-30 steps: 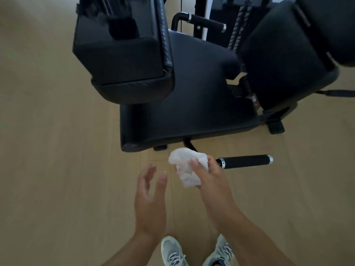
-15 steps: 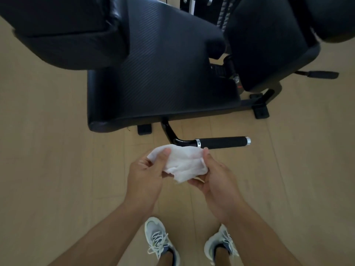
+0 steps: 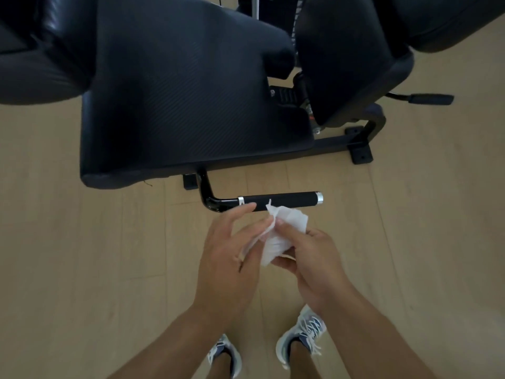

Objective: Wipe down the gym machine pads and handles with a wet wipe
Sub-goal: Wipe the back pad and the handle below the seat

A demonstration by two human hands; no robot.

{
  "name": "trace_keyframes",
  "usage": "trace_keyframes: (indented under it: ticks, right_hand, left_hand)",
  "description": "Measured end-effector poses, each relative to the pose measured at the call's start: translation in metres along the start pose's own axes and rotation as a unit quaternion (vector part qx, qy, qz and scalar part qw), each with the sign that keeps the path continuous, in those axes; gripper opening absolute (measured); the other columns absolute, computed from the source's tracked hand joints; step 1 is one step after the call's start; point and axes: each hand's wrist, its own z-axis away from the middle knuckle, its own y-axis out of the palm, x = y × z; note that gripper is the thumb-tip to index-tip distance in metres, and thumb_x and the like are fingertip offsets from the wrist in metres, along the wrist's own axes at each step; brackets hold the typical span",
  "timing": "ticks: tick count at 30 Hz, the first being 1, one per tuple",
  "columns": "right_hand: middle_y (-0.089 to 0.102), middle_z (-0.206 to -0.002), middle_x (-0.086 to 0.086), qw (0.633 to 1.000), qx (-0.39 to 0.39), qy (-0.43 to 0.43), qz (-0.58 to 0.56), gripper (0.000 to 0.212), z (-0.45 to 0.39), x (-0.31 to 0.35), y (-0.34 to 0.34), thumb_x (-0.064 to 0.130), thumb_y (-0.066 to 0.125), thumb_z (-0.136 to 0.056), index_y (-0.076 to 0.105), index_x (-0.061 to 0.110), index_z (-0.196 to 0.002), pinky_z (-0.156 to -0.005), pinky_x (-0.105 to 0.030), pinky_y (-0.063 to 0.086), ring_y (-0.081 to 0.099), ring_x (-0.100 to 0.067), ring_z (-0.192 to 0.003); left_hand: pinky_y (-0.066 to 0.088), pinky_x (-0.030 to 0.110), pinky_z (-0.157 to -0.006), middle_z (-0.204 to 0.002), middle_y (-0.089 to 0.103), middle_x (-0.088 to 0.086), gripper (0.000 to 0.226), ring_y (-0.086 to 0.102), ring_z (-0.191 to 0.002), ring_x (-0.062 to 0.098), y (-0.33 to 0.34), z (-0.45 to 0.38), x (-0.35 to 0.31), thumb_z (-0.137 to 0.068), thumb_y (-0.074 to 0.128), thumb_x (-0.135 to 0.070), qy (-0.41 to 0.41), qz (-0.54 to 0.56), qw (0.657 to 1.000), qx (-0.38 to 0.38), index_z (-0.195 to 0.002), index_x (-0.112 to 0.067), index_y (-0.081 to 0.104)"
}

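A crumpled white wet wipe sits between both hands, just in front of the black handle that juts out below the seat pad. My right hand grips the wipe from the right, thumb on top. The thumb and fingers of my left hand pinch the wipe's left edge, its index finger stretched toward the handle. The wipe's top corner overlaps the handle in view; contact cannot be told. Black side pads hang at upper left and upper right.
The machine's black frame foot and a second handle lie to the right on the light wood floor. My two sneakers stand below the hands.
The view has closed in on the machine. Both hands with the wipe have shifted right, up to the handle, and the wipe is now more bunched between them.
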Motion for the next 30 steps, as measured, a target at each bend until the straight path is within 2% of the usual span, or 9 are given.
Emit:
trace_keyframes:
  ticks: [4, 8, 12, 15, 19, 21, 23, 27, 30]
  right_hand:
    - [0.077, -0.104, -0.015, 0.993, 0.055, 0.035, -0.094, 0.036, 0.002, 0.015, -0.009, 0.039, 0.059, -0.100, 0.072, 0.009, -0.116, -0.073, -0.034, 0.059, 0.075, -0.024, -0.091]
    - [0.077, -0.110, -0.014, 0.995, 0.088, 0.028, -0.030, 0.031, -0.007, 0.019, -0.014, 0.026, 0.065, -0.098, 0.071, 0.005, -0.119, -0.076, -0.028, 0.058, 0.075, -0.024, -0.099]
    - [0.077, -0.105, -0.002, 0.994, -0.014, -0.093, 0.063, 0.016, -0.034, 0.030, -0.017, 0.025, 0.064, -0.100, 0.072, 0.017, -0.112, -0.083, -0.027, 0.061, 0.074, -0.011, -0.097]
    - [0.075, -0.100, 0.013, 0.928, -0.079, -0.265, 0.248, 0.016, -0.060, 0.038, -0.011, 0.026, 0.065, -0.100, 0.076, 0.024, -0.111, -0.079, -0.008, 0.051, 0.067, 0.006, -0.091]
    - [0.069, -0.125, 0.017, 0.864, 0.075, -0.326, 0.375, 0.017, -0.081, 0.011, -0.009, 0.020, 0.065, -0.099, 0.078, 0.024, -0.110, -0.107, -0.019, 0.045, 0.059, 0.008, -0.119]
    - [0.052, -0.146, 0.019, 0.799, 0.128, -0.340, 0.480, 0.032, -0.077, -0.005, -0.012, 0.039, 0.058, -0.101, 0.069, 0.030, -0.129, -0.122, -0.021, 0.025, 0.036, 0.010, -0.141]
    - [0.039, -0.157, 0.018, 0.783, 0.158, -0.342, 0.496, 0.050, -0.074, -0.015, -0.016, 0.053, 0.035, -0.103, 0.055, 0.032, -0.145, -0.125, -0.021, 0.010, 0.019, 0.008, -0.150]
    - [0.052, -0.145, 0.021, 0.832, 0.087, -0.315, 0.448, 0.039, -0.083, -0.012, -0.009, 0.039, 0.050, -0.106, 0.056, 0.032, -0.144, -0.118, -0.032, 0.036, 0.043, 0.003, -0.136]
    - [0.050, -0.147, 0.014, 0.789, 0.100, -0.316, 0.517, 0.049, -0.096, -0.005, 0.001, 0.035, 0.062, -0.100, 0.051, 0.028, -0.148, -0.113, -0.032, 0.039, 0.047, -0.007, -0.130]
  left_hand:
    - [0.037, 0.049, -0.114, -0.151, 0.049, 0.000, 0.040, 0.037, -0.146, 0.021, 0.018, 0.006, -0.002, -0.096, 0.052, -0.024, 0.086, -0.090, 0.992, 0.030, -0.135, -0.025, 0.064]
    - [0.033, 0.053, -0.117, -0.155, 0.045, 0.000, 0.044, 0.030, -0.150, 0.020, 0.023, 0.011, -0.002, -0.092, 0.056, -0.023, 0.108, -0.093, 0.989, 0.035, -0.136, -0.024, 0.063]
    - [0.040, 0.045, -0.113, -0.146, 0.051, -0.002, 0.035, 0.043, -0.140, 0.015, 0.013, -0.001, 0.008, -0.094, 0.055, -0.021, 0.065, -0.039, 0.996, -0.045, -0.126, -0.017, 0.068]
    - [0.040, 0.035, -0.112, -0.136, 0.057, -0.005, 0.034, 0.048, -0.129, 0.007, 0.001, -0.033, 0.016, -0.100, 0.050, -0.021, -0.029, -0.037, 0.995, -0.089, -0.131, -0.018, 0.062]
    - [0.050, 0.033, -0.099, -0.119, 0.066, -0.005, 0.031, 0.059, -0.108, 0.007, -0.005, -0.084, 0.027, -0.105, 0.049, -0.020, -0.083, -0.061, 0.993, -0.061, -0.133, -0.019, 0.060]
    - [0.054, 0.026, -0.081, -0.099, 0.071, -0.009, 0.027, 0.063, -0.082, 0.003, -0.004, -0.104, 0.034, -0.105, 0.048, -0.029, -0.136, -0.068, 0.988, -0.003, -0.127, -0.026, 0.062]
    - [0.056, 0.033, -0.077, -0.089, 0.071, -0.010, 0.023, 0.066, -0.077, 0.006, 0.000, -0.119, 0.043, -0.105, 0.045, -0.037, -0.181, -0.085, 0.978, 0.056, -0.118, -0.031, 0.063]
    - [0.055, 0.043, -0.069, -0.078, 0.069, -0.005, 0.034, 0.064, -0.068, 0.016, 0.010, -0.126, 0.056, -0.106, 0.036, -0.040, -0.165, -0.172, 0.969, 0.059, -0.093, -0.026, 0.063]
    - [0.051, 0.040, -0.061, -0.069, 0.066, -0.003, 0.037, 0.060, -0.061, 0.016, 0.014, -0.123, 0.061, -0.107, 0.034, -0.039, -0.142, -0.188, 0.972, 0.017, -0.084, -0.023, 0.060]
